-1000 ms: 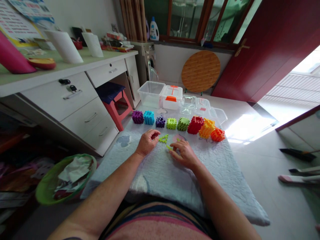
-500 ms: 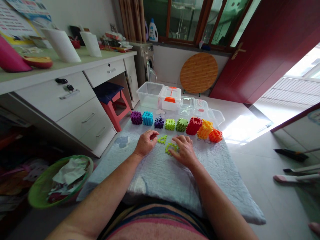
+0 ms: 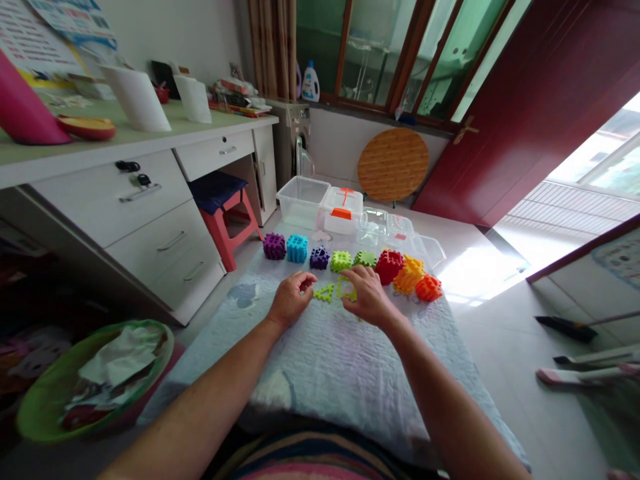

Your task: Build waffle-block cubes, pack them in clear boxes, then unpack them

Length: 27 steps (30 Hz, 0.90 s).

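Note:
A lime-green triangular puzzle piece (image 3: 325, 293) with knobbed edges lies on the cloth between my hands. My left hand (image 3: 291, 298) rests beside its left corner, fingers curled in; whether they grip anything is hidden. My right hand (image 3: 369, 293) spans a yellow-green open-frame puzzle piece (image 3: 346, 289), thumb at the near edge and fingers at the far edge; part of it is covered. Behind them stands a row of knobbed blocks: purple (image 3: 275, 247), light blue (image 3: 297, 249), dark violet (image 3: 319, 258), lime (image 3: 341, 261), green (image 3: 365, 259), red (image 3: 389, 267), yellow (image 3: 409, 275) and orange (image 3: 429, 289).
Clear plastic boxes (image 3: 303, 200) stand behind the row, one with an orange-latched lid (image 3: 341, 213). A pink stool (image 3: 227, 230) and white drawers (image 3: 167, 237) are at the left, with a green basket (image 3: 165, 357) of cloths below. A pale quilted cloth (image 3: 320, 360) covers the table.
My right hand has shifted the frame piece forward, away from me, relative to the triangle. My left hand stays beside the triangle. The whole view has tilted slightly.

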Each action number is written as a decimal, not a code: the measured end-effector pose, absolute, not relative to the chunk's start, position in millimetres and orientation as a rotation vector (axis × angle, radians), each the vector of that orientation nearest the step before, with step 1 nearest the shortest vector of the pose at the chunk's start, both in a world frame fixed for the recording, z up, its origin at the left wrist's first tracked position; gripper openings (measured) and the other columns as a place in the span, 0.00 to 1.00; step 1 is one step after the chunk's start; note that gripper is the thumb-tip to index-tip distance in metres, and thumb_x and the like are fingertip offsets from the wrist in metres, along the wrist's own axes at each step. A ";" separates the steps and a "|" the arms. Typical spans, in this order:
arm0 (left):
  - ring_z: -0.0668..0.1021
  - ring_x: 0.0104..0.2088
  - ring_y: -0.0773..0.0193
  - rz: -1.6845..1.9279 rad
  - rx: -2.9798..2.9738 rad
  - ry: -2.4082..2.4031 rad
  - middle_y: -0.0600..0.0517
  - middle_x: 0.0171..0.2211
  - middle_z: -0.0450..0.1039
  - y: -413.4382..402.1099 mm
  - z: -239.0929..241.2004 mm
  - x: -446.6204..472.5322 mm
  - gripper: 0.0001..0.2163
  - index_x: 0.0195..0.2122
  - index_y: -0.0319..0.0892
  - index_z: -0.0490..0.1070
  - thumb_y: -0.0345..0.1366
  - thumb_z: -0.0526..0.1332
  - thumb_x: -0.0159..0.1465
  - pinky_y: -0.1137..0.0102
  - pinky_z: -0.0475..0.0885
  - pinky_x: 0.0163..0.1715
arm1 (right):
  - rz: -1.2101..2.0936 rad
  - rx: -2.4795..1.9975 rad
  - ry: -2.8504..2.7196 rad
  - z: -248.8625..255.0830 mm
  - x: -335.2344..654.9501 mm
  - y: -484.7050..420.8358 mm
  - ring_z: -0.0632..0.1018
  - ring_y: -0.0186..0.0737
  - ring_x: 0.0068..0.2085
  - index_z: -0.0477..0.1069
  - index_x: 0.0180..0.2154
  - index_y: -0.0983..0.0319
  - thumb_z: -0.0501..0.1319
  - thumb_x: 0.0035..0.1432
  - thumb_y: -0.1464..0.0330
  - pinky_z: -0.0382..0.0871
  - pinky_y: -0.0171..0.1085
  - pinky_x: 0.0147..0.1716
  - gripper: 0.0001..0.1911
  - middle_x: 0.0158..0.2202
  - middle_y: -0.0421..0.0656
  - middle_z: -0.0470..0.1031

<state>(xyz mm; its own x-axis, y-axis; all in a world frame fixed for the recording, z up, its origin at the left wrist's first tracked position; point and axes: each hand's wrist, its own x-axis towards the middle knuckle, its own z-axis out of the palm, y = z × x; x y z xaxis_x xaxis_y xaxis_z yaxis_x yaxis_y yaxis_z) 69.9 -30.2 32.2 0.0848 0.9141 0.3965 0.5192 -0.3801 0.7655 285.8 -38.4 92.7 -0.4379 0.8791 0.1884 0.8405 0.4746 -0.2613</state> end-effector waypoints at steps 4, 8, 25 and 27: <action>0.74 0.28 0.67 1.234 1.903 1.417 0.52 0.30 0.73 -27.2 28.7 69.1 0.09 0.35 0.40 0.74 0.26 0.57 0.56 0.72 0.71 0.33 | 0.007 -1.521 -2.465 119.6 278.9 13.8 0.67 0.52 0.51 0.65 0.58 0.62 0.61 0.52 0.67 0.61 0.46 0.50 0.30 0.53 0.51 0.69; 0.74 0.28 0.68 1.221 1.905 1.428 0.52 0.31 0.74 -27.4 27.9 69.0 0.10 0.35 0.40 0.75 0.25 0.57 0.56 0.73 0.71 0.33 | 0.007 -1.648 -2.592 123.9 268.7 54.3 0.69 0.54 0.52 0.65 0.59 0.61 0.63 0.51 0.66 0.61 0.48 0.50 0.32 0.54 0.52 0.70; 0.75 0.28 0.67 1.196 1.946 1.434 0.52 0.30 0.74 -28.5 34.2 69.1 0.10 0.35 0.40 0.75 0.24 0.57 0.56 0.72 0.71 0.34 | 0.028 -1.752 -2.735 111.3 254.5 72.1 0.72 0.55 0.51 0.66 0.57 0.61 0.66 0.49 0.69 0.62 0.48 0.48 0.32 0.51 0.52 0.75; 0.74 0.28 0.67 1.192 1.944 1.426 0.52 0.31 0.74 -28.4 33.2 68.7 0.10 0.35 0.39 0.75 0.24 0.56 0.56 0.72 0.71 0.34 | 0.014 -1.752 -2.703 117.4 254.5 66.3 0.71 0.56 0.52 0.64 0.58 0.62 0.66 0.50 0.68 0.61 0.48 0.49 0.33 0.53 0.54 0.73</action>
